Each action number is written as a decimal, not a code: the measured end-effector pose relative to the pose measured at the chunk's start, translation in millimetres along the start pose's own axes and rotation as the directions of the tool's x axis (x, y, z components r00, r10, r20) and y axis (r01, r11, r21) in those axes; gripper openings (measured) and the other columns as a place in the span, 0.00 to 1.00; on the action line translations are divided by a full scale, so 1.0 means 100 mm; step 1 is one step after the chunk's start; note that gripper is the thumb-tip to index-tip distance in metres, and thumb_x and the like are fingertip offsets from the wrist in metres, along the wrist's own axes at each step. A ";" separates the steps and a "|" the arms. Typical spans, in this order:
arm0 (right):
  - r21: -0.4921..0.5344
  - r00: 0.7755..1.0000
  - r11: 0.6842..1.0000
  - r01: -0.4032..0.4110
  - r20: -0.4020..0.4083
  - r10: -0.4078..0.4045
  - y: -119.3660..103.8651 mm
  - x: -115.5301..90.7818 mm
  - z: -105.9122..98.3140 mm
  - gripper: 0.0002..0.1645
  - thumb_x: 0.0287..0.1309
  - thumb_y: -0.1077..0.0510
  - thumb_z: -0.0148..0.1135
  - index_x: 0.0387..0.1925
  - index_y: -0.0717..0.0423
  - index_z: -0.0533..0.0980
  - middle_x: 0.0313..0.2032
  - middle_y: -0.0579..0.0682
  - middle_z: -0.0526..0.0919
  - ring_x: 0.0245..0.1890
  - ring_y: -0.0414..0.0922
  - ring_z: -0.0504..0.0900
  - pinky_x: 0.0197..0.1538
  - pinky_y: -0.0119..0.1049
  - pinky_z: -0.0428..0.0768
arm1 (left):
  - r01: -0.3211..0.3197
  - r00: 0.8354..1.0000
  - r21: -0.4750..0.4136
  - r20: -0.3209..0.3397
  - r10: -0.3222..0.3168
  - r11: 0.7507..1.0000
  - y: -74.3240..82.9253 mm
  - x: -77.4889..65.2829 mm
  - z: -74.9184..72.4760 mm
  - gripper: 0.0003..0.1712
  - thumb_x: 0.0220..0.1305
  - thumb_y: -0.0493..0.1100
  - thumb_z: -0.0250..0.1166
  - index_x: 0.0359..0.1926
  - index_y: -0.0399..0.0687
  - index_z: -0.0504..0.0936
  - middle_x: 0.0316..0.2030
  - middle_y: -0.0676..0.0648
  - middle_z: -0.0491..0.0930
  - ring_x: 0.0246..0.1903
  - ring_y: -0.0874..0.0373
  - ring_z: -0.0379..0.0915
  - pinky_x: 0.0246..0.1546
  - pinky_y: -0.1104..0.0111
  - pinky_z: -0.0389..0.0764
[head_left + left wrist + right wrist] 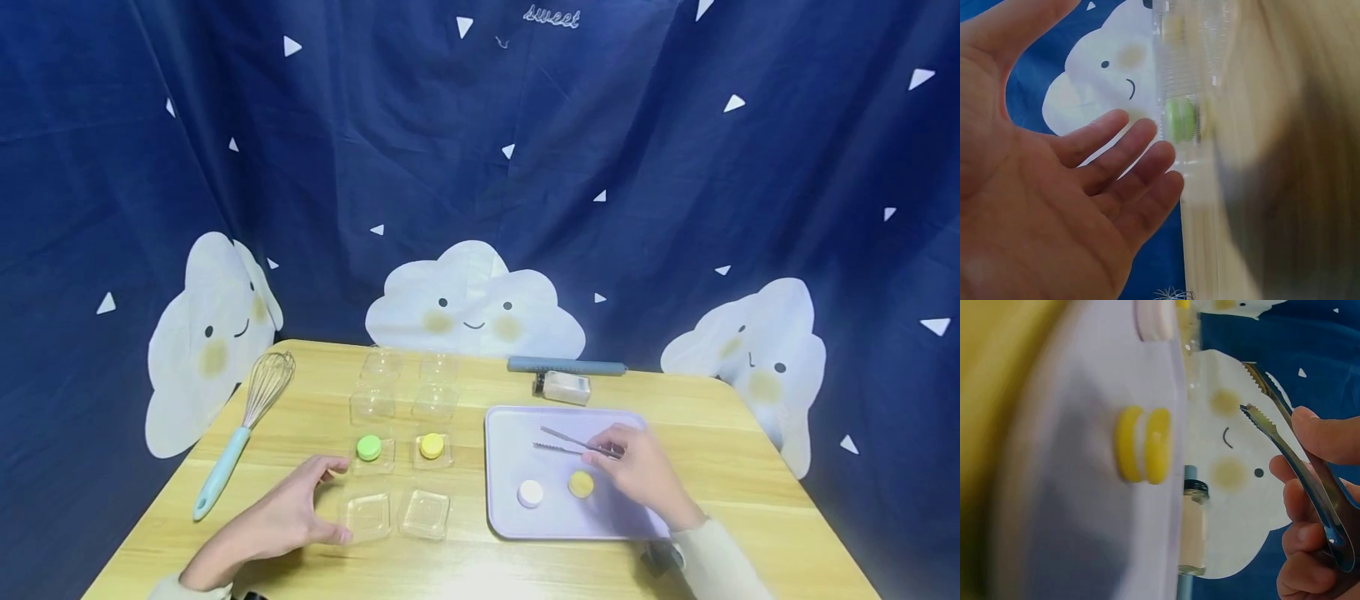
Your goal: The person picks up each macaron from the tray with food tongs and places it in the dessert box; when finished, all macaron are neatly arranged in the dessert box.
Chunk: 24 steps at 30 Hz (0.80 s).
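Observation:
My right hand (643, 467) holds metal tongs (1310, 469) over the lilac tray (495, 467), their serrated tips apart with nothing between them. On that tray lie a white macaron (530, 494) and a yellow macaron (581, 484). My left hand (292, 512), thumb and fingers spread, is left of the clear plastic boxes; whether its thumb touches the front-left box (367, 517) I cannot tell. A green macaron (369, 447) sits in one clear box, and a second yellow macaron (432, 446) in the box beside it. The green one also shows past my left fingertips (1169, 153) in the left wrist view.
A whisk (234, 450) with a light blue handle lies at the left. Behind the tray are a small black-capped jar (566, 387) and a blue-grey bar (566, 365). More clear box parts (435, 402) stand farther back, before a dark blue curtain (480, 183).

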State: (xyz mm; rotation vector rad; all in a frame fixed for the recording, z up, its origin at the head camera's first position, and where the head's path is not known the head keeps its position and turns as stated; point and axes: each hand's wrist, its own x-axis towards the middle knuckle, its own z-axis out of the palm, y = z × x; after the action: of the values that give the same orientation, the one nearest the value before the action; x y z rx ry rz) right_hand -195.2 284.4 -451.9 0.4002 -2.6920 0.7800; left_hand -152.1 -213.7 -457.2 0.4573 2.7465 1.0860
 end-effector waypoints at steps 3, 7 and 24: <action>-0.018 1.000 1.000 -0.001 0.016 0.001 0.00 -0.12 0.03 0.09 0.46 0.55 0.80 0.28 0.38 0.86 0.26 0.28 0.83 0.30 0.28 0.76 0.37 0.28 0.78 | -0.008 0.999 0.004 0.038 0.008 1.000 -0.02 0.01 0.02 0.56 0.39 0.60 0.82 0.66 0.40 0.69 0.62 0.43 0.75 0.60 0.45 0.72 0.58 0.52 0.78; -0.005 0.998 1.000 -0.015 0.058 0.015 -0.01 -0.25 0.07 0.09 0.47 0.51 0.79 0.28 0.32 0.85 0.27 0.25 0.82 0.31 0.27 0.78 0.40 0.29 0.80 | -0.031 0.996 0.002 0.088 0.031 1.000 -0.03 0.01 0.04 0.57 0.40 0.59 0.82 0.67 0.39 0.68 0.62 0.41 0.74 0.60 0.44 0.72 0.57 0.53 0.80; 0.045 0.983 0.998 -0.034 0.182 0.025 0.00 -0.33 0.17 0.06 0.48 0.49 0.78 0.30 0.37 0.86 0.29 0.27 0.83 0.33 0.26 0.79 0.43 0.29 0.82 | -0.045 0.993 -0.023 0.109 0.047 0.999 -0.11 0.05 0.09 0.49 0.42 0.56 0.82 0.63 0.39 0.72 0.55 0.46 0.79 0.55 0.49 0.74 0.55 0.58 0.82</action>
State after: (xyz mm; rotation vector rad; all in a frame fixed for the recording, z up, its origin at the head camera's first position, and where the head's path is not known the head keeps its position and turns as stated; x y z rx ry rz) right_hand -168.6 280.9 -478.0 0.4645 -2.8586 0.8556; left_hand -156.8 -213.9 -471.8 0.5624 2.6392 1.0650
